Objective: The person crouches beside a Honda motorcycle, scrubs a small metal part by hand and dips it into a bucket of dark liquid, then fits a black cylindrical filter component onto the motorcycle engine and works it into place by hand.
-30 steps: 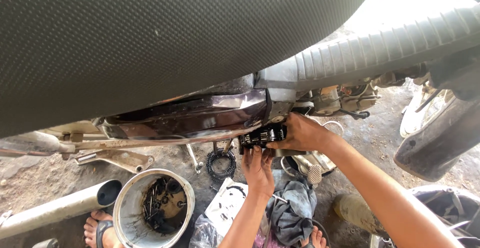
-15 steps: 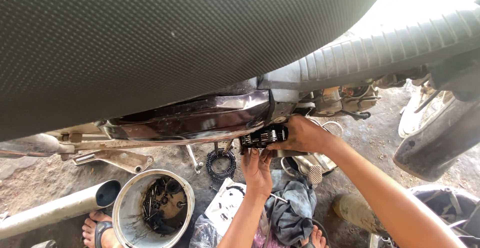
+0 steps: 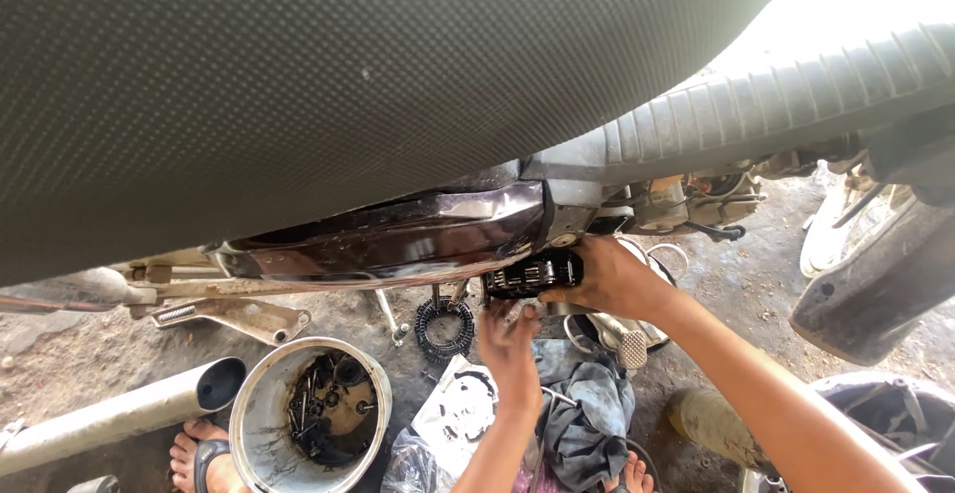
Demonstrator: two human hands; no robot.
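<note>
A dark textured seat [image 3: 328, 85] fills the top of the view and hides most of the motorcycle beneath it; only a glossy maroon panel [image 3: 398, 239] and a ribbed grey part [image 3: 776, 95] show below its edge. The ground [image 3: 90, 339] under the bike is dirt, and much of what lies on it is cut off at the lower edge of the view. A grimy black part [image 3: 532, 274] sits just under the panel's right end, its far side out of sight. The right hand [image 3: 612, 279] is clamped on the part's right end, fingers wrapped over it. The left hand [image 3: 509, 339] reaches up from below, fingers curled at the part's underside; what they grip, if anything, cannot be made out. On the ground lie a metal pail [image 3: 254, 403] of dark bolts near the lower left, a pipe [image 3: 119, 413] beside it, a toothed ring [image 3: 445, 326], and a grey rag [image 3: 587, 413].
</note>
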